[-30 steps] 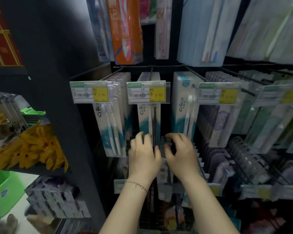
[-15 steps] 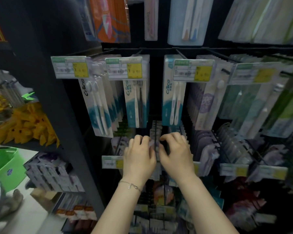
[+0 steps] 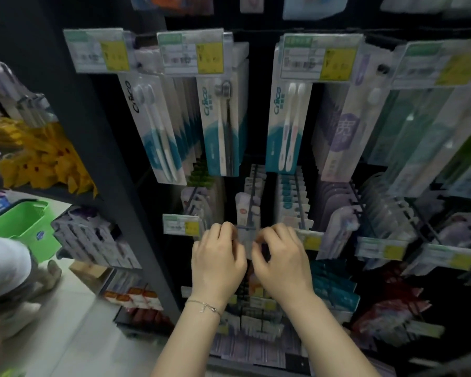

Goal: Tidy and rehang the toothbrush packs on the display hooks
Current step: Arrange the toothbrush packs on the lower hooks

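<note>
My left hand (image 3: 218, 257) and my right hand (image 3: 282, 258) sit side by side at the front end of a lower display hook (image 3: 252, 198). Both pinch the front piece there, a pale price tag or pack (image 3: 246, 235); blur hides which. A row of white toothbrush packs (image 3: 253, 186) hangs on that hook behind my fingers. Above hang teal and white toothbrush packs (image 3: 220, 126), each row under a yellow price tag (image 3: 191, 54).
Further rows of packs hang to the right (image 3: 291, 197) and lower down (image 3: 259, 322). A dark shelf post (image 3: 112, 186) stands left. Beyond it are yellow goods (image 3: 41, 159), a green basket (image 3: 25, 221) and a crouching person (image 3: 8, 281) on the floor.
The view has tilted down, so the upper rows have slid up the frame. My hands stay together at the lower hook's front end, fingers now curled tighter.
</note>
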`<state>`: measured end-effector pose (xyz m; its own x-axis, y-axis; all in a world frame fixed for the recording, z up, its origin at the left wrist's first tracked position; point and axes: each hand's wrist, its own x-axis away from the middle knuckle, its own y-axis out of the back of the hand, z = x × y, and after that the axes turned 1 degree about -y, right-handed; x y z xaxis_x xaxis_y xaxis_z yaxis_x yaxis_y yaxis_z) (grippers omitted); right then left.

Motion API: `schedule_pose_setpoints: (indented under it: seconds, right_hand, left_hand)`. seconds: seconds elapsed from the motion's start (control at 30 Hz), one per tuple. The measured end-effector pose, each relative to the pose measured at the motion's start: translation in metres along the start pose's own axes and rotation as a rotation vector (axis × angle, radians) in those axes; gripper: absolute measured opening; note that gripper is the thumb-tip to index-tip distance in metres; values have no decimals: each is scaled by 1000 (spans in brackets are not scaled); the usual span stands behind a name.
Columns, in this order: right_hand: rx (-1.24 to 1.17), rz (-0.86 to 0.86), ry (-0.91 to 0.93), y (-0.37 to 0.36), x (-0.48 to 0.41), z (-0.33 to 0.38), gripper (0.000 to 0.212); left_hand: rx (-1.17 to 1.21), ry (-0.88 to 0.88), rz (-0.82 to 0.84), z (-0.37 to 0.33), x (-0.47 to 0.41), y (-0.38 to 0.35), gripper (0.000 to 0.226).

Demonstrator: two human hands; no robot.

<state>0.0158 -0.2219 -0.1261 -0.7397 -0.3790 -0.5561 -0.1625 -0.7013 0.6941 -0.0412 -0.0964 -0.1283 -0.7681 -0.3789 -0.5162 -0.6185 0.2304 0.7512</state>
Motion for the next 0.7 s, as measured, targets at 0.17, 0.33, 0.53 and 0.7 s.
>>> schedule_pose_setpoints:
  seconds: [0.17, 0.33, 0.53, 0.7]
  right_hand:
    - [11, 52, 7, -10, 13, -10, 6]
    - [38, 150, -46, -23, 26, -23, 10]
    - [26, 374, -170, -45, 33, -41, 11]
    - [-56, 466, -368, -66, 21, -48, 31]
  left_hand:
    - [-1, 29, 63, 5, 16, -17, 26]
    - [32, 96, 192, 19, 31, -37, 26]
    - [174, 173, 264, 51, 31, -55, 19]
    - [308, 255, 369, 66, 17, -64, 36]
